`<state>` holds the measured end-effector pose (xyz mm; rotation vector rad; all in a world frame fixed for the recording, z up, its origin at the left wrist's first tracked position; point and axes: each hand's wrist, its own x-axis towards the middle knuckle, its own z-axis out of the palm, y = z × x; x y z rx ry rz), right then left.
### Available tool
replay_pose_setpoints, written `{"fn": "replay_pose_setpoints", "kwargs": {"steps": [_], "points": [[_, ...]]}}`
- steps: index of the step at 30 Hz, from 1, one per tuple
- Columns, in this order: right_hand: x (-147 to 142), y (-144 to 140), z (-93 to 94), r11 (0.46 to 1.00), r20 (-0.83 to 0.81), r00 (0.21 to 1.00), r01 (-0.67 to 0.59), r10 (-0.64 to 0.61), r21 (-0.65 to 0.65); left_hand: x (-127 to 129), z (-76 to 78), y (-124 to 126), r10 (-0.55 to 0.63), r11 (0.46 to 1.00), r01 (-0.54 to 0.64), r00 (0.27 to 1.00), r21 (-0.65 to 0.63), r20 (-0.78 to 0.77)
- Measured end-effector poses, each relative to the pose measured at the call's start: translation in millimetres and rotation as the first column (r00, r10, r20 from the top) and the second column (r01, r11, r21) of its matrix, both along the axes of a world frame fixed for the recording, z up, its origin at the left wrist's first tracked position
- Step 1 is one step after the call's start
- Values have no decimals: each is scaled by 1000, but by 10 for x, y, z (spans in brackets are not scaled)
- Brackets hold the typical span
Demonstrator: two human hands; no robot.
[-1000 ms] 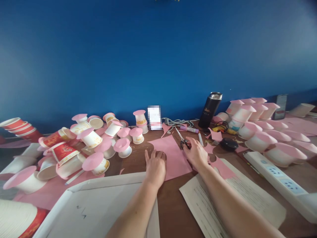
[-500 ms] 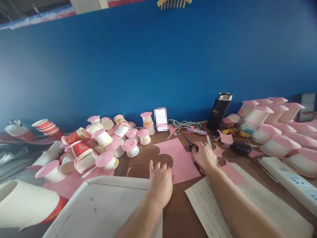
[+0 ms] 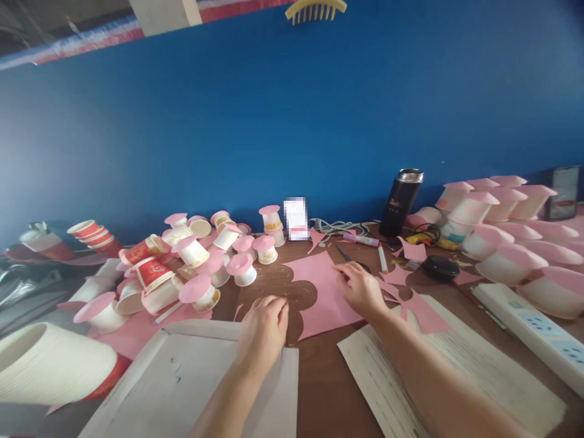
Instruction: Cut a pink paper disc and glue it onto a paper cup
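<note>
My left hand (image 3: pixel 266 325) is over the back edge of a white box lid (image 3: pixel 196 365), its fingers curled together and their tips hidden. Whatever it may hold does not show. My right hand (image 3: pixel 360 287) hovers over or rests on a pink paper sheet (image 3: pixel 319 292), its fingers loosely bent and a little apart, with nothing visible in them. Rounded cut-outs run along the sheet's left side. Just beyond the right hand lie dark scissors (image 3: pixel 344 253), partly covered by it.
Paper cups with pink discs (image 3: pixel 196 292) crowd the left; more pink-topped cups (image 3: pixel 511 264) stand right. Around lie pink scraps (image 3: pixel 413 250), a marker (image 3: pixel 382 258), a glue stick (image 3: pixel 365 240), a black bottle (image 3: pixel 401 204), a power strip (image 3: pixel 538 331) and a printed sheet (image 3: pixel 378 377).
My right hand has let go of the scissors and moved left over the pink sheet. My left hand has slid left off the sheet, its fingers now curled in.
</note>
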<state>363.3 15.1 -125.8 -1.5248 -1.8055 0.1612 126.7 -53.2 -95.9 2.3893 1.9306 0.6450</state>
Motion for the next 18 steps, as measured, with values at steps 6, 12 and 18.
{"fn": "replay_pose_setpoints", "kwargs": {"steps": [6,12,18], "points": [[-179,-110,-36,970,38,970,-237,239,-51,111,69,160,-29,999,29,999,-24,-14],[-249,-146,-59,953,122,951,-265,284,-148,472,167,497,-193,980,186,977,-75,-91],[-285,-121,-132,962,185,962,-158,201,-220,901,267,827,-263,963,244,946,-117,-188]]}}
